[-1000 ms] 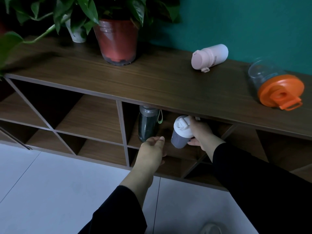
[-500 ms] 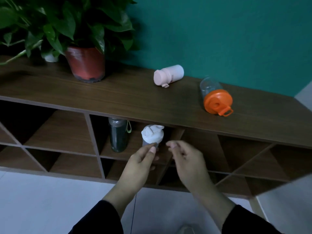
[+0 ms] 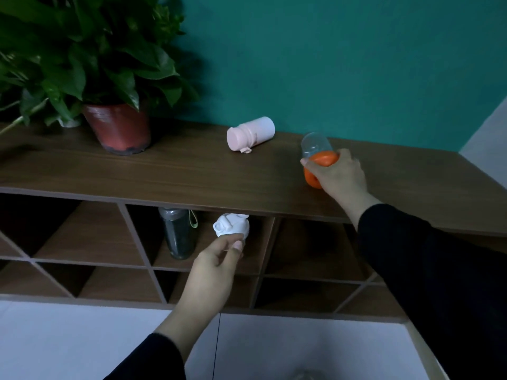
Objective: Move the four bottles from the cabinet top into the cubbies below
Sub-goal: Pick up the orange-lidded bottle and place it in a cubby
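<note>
Right hand gripping the orange-lidded bottle on the cabinet top.

The right hand [image 3: 338, 175] is wrapping its fingers around the orange-lidded clear plastic bottle [image 3: 318, 156], lying on the brown wooden cabinet top [image 3: 178, 171] near the pale pink cylindrical bottle [image 3: 250, 134]. The left hand [image 3: 214, 267] is hovering loosely curled and empty, before the white-capped bottle [image 3: 231, 229] and dark translucent bottle [image 3: 179, 233] sharing one cubby [image 3: 258, 242].

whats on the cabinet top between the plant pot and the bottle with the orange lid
In the head view, only the pink bottle lies on its side between the plant pot and the orange-lidded bottle, which the right hand grips. The rest is bare wood.
</note>
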